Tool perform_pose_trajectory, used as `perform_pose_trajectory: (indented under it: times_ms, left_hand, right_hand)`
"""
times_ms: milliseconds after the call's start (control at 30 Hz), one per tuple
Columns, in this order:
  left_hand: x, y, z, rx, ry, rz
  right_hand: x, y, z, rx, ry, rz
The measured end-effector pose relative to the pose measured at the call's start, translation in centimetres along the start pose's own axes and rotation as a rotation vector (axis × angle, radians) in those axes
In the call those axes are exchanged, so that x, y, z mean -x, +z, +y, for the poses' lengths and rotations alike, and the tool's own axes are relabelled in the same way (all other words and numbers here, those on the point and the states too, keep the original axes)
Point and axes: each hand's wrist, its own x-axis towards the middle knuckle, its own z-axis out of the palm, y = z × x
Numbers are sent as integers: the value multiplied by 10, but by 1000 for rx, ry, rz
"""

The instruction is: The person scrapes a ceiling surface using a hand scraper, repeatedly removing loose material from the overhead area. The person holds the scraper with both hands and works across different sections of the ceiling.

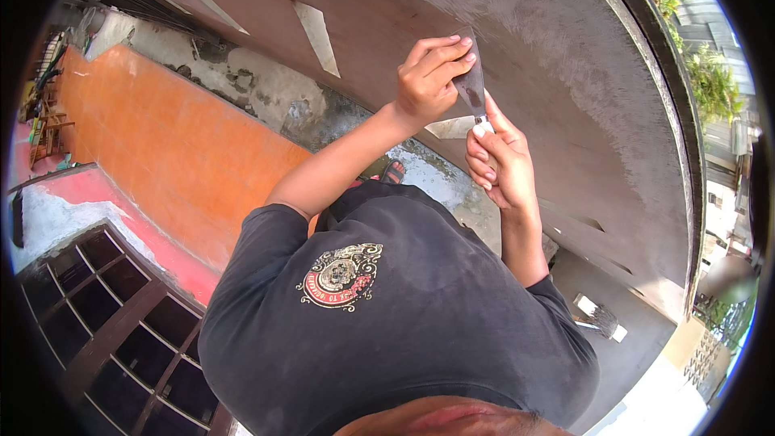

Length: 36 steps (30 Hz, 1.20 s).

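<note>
A putty knife (471,86) with a triangular metal blade is held up in front of a grey-brown wall (387,24). My right hand (501,154) is closed around its light handle, with one finger stretched up beside the base of the blade. The fingers of my left hand (436,75) lie across the blade's face near its wide end. Whether they pinch the blade or only rest on it, I cannot tell. The wall's upper band looks lighter and brush-textured.
Slots pierce the wall, and a dark rim runs along its top. A brush (603,320) lies on a grey surface at the lower right. An orange floor (181,151) extends left, near a dark window grille (127,327). Worn concrete (445,175) lies by my sandalled foot.
</note>
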Motion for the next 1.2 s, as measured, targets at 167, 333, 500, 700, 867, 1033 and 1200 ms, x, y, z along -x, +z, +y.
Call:
perform_pose_trajectory:
  times_ms: [167, 333, 500, 700, 867, 1033, 1200]
  left_hand:
    - [2, 4, -1, -45, -84, 107]
    - [-3, -1, -3, -47, -65, 25]
    - [-17, -9, -5, -110, -163, 145]
    - [-8, -8, 4, -14, -73, 23]
    - [-6, -4, -6, -82, -109, 82]
    - [-8, -3, -8, -77, -95, 128]
    - [-4, -4, -1, -61, -32, 41]
  right_hand:
    - [-5, -6, 0, -3, -23, -169]
    - [-10, -5, -3, -1, -17, -200]
    - [-15, 9, -10, -21, -86, -322]
    - [-8, 4, -10, -24, 29, -230]
    - [-14, 4, -8, 42, 21, -169]
    - [-15, 0, -8, -5, -27, -280]
    - [-14, -8, -2, 2, 41, -140]
